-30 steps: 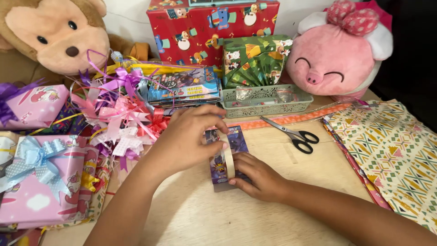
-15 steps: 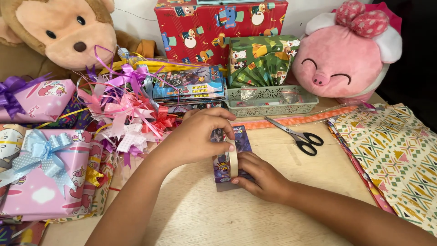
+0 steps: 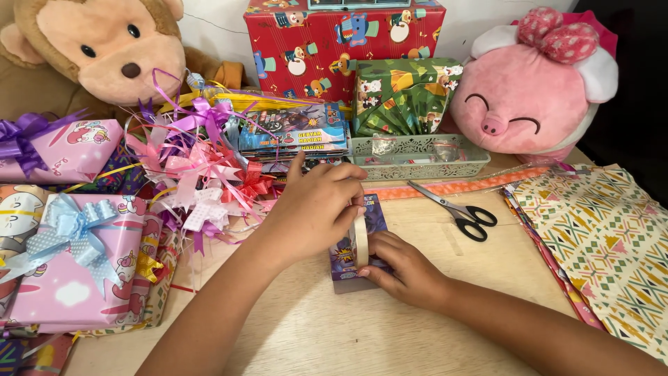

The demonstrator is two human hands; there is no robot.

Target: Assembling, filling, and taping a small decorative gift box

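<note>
scissors (image 3: 462, 212) right of hands (image 3: 362, 237), ribbons (image 3: 198, 174) left

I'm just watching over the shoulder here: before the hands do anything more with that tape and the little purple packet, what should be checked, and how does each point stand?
1. Small purple packet lies flat on the wooden table: ok.
2. Right hand pins the packet's lower end: ok.
3. Left hand grips the tape roll, upright on the packet: ok.
4. Tape end stuck down: cannot tell, fingers hide it.
5. Scissors lie near, to the right, untouched: ok.
</note>
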